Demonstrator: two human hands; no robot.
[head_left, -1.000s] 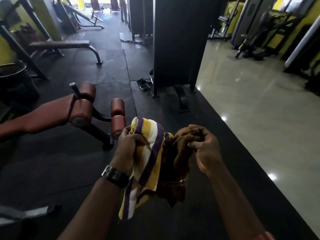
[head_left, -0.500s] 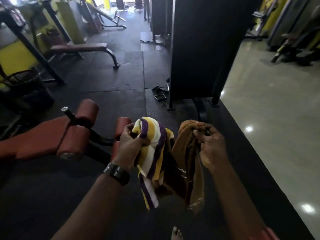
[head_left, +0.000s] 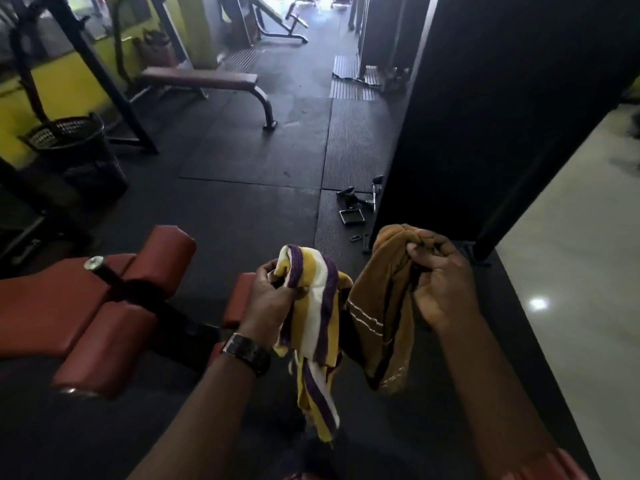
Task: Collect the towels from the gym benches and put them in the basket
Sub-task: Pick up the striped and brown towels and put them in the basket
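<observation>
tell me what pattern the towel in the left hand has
Yellow, white and purple stripes on the towel in the left hand, head view.

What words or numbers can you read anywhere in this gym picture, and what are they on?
None: no word, label or number can be read anywhere.
Wristwatch on the left wrist: face dark, nothing legible.
Striped towel in the left hand and brown towel in the right hand: only stripes, no print.
Black basket and flat bench: no sign visible.
</observation>
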